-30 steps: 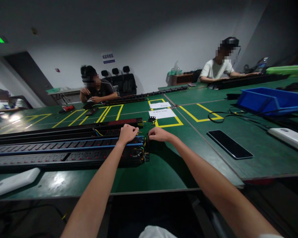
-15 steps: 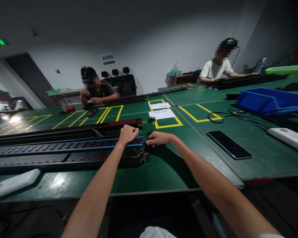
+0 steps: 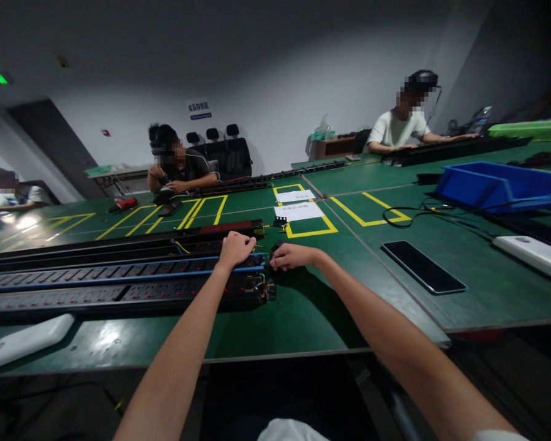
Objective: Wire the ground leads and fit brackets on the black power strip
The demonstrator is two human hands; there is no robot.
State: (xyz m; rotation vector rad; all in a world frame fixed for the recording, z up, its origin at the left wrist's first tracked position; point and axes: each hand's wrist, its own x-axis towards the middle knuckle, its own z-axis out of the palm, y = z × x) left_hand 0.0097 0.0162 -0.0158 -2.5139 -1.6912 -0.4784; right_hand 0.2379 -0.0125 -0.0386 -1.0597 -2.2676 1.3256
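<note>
Compared with a second ago, the right hand (image 3: pixel 294 255) is now held slightly lower, and its fingertips are brought down closer beside the end of the blue-edged strip (image 3: pixel 142 268).

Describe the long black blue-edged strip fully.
The long black blue-edged strip lies on the green tabletop, its left end out of frame. Red-dotted dark segments line its casing, perhaps metal. The left hand lies over it near the right end; the right hand is beside that end, contact unclear.
</note>
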